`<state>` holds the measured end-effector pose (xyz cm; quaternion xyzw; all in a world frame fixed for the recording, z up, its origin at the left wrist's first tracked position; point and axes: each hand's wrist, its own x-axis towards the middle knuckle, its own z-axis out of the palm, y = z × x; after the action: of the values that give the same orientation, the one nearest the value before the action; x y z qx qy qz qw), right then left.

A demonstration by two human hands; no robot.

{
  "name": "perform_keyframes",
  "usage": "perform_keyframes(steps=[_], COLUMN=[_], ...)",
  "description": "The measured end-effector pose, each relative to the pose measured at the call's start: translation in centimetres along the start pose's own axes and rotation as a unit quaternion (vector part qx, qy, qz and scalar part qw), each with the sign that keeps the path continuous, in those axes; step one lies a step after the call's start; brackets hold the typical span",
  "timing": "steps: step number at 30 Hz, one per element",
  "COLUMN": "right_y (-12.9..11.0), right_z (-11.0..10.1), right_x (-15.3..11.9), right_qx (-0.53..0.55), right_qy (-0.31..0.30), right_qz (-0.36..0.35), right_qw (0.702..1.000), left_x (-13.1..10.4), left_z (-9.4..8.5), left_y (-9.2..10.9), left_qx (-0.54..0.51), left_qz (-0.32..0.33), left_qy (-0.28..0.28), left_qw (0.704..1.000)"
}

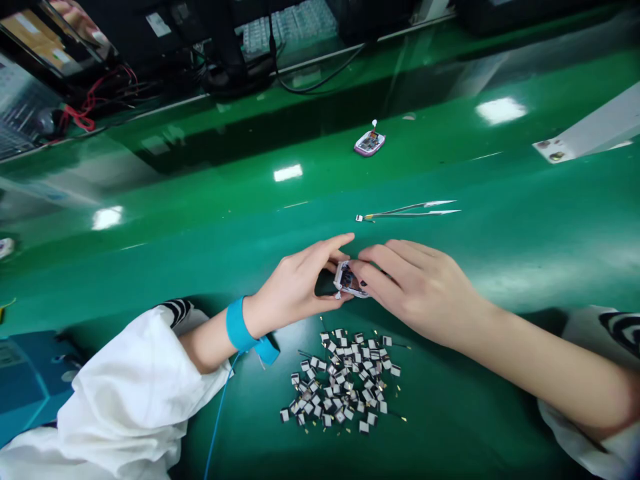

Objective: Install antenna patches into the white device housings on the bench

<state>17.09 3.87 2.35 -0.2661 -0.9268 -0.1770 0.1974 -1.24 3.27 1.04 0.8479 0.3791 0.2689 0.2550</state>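
Observation:
A small electronic device in an opened white casing (349,279), its inner parts facing up, is held just above the green tabletop. My left hand (293,280) grips its left side between thumb and fingers, with the index finger stretched past it. Closed on the right end, my right hand (425,287) covers part of the inside with its fingertips. Near me lies a loose pile of small white-and-black camera-like modules (345,383) with short leads. Beyond my hands are metal tweezers (410,212), with one small module (359,219) at their left end.
Farther back sits a second opened device (370,143) with a purple rim. A blue wrist strap (240,325) trails a cord toward me. A white metal bracket (590,130) stands at right, a blue box (30,380) at left. Red cables (83,113) and dark equipment line the back.

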Motion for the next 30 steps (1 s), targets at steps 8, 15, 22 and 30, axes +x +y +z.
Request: perform_keyframes(steps=[8, 15, 22, 30], right_y=[0.3, 0.1, -0.1, 0.4], right_z=[0.5, 0.5, 0.0, 1.1], right_x=[0.2, 0.1, 0.7, 1.1], right_qx=[0.058, 0.149, 0.095, 0.293], right_qy=[0.039, 0.059, 0.03, 0.09], right_qz=[-0.013, 0.049, 0.07, 0.15], right_qw=[0.997, 0.986, 0.993, 0.94], left_x=[-0.1, -0.3, -0.5, -0.6], left_z=[-0.1, 0.1, 0.0, -0.3], left_y=[0.2, 0.4, 0.5, 0.6], left_qx=[-0.001, 0.007, 0.069, -0.051], left_qz=[0.005, -0.007, 0.004, -0.021], left_qy=[-0.003, 0.05, 0.096, 0.124], left_qw=[1.0, 0.999, 0.993, 0.991])
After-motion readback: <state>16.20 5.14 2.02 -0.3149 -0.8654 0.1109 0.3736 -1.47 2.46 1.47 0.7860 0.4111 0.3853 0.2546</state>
